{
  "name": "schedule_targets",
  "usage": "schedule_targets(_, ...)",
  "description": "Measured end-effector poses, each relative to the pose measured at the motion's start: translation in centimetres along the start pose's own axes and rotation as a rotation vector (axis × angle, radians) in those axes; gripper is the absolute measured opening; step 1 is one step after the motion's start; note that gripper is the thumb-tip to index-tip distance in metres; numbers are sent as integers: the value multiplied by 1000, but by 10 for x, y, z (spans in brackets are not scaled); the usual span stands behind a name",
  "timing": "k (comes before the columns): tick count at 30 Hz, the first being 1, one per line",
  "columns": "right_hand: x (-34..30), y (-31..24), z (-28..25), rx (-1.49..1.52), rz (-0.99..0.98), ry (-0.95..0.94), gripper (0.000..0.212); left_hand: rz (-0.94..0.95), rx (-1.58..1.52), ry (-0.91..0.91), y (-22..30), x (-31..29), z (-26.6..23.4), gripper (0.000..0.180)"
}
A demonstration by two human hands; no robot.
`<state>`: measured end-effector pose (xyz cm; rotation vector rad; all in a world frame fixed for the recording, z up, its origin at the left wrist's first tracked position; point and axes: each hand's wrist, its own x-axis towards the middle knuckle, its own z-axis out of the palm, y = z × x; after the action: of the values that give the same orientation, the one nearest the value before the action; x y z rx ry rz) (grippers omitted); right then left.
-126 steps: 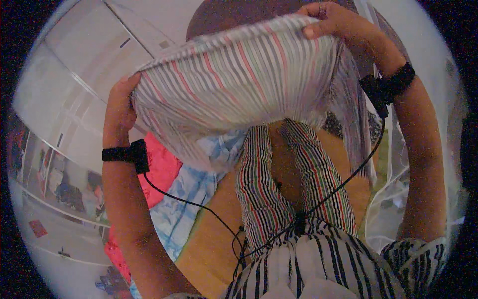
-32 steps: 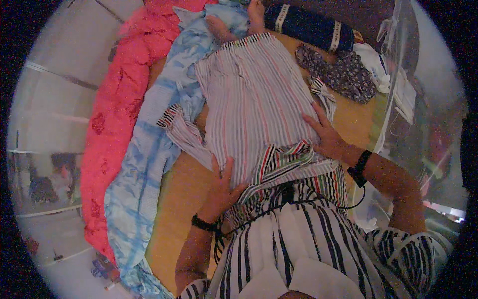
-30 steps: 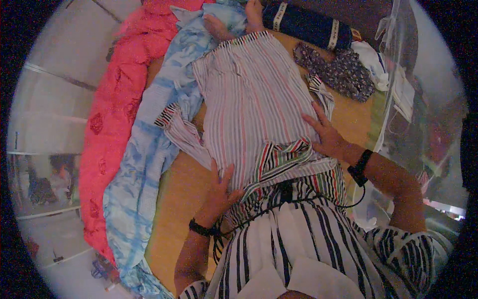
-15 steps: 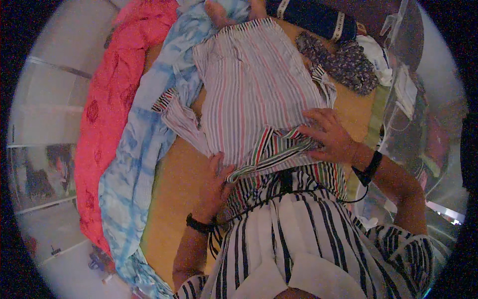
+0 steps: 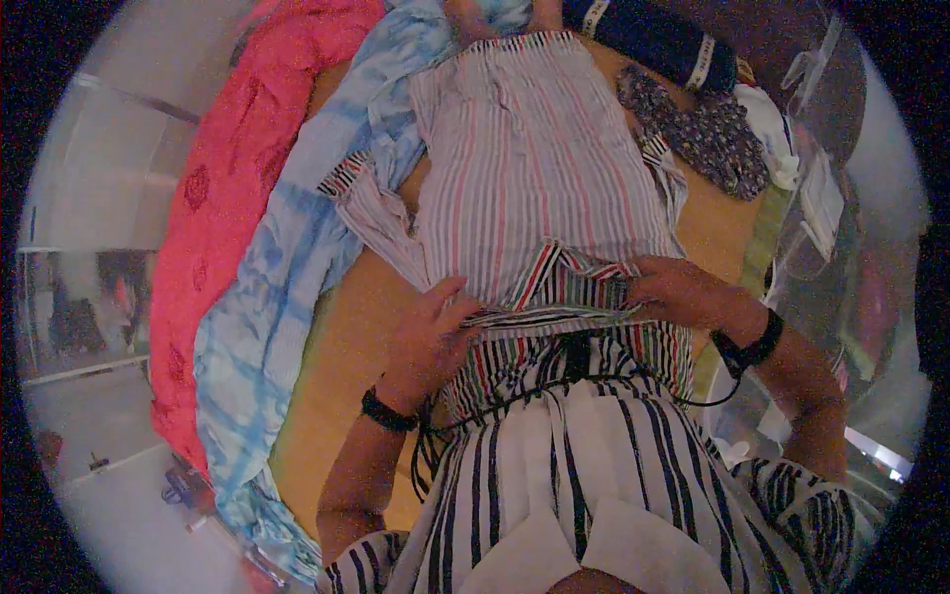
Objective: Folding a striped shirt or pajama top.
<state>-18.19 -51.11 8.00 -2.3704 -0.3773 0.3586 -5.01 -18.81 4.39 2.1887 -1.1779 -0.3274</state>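
Observation:
A shirt (image 5: 524, 168) with thin grey, white and pink stripes lies spread out in front of me, its black-striped cuffs (image 5: 343, 174) out to the sides. At its near end a collar (image 5: 564, 287) with bolder black, white, red and green stripes is partly turned up. My left hand (image 5: 426, 332) is closed on the collar's left end, thumb and fingers bent at the cloth. At the opposite end, my right hand (image 5: 688, 289) grips the collar's right corner. Some fingertips are hidden under the fabric.
A tan surface (image 5: 346, 346) lies beneath. On the left are a blue-and-white cloth (image 5: 267, 257) and a red cloth (image 5: 213, 228). A dark patterned cloth (image 5: 698, 139) and a navy roll (image 5: 658, 45) lie far right. Two bare limbs (image 5: 467, 22) show at the far edge.
My right hand has drawn nearer to me and closed on the collar corner. My left hand has risen slightly along the collar. The collar is straighter between them.

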Motion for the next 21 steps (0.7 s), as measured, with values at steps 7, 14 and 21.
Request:
schedule_targets(7, -7, 8, -7, -29, 0, -3, 15, 254, 255, -113, 5, 6, 13, 36)
schedule_targets(14, -6, 2, -18, 167, -90, 69, 18, 178, 232, -100, 8, 15, 16, 26)
schedule_targets(21, -3, -11, -28, 98, -48, 120, 18, 100, 249, -84, 6, 10, 15, 23)
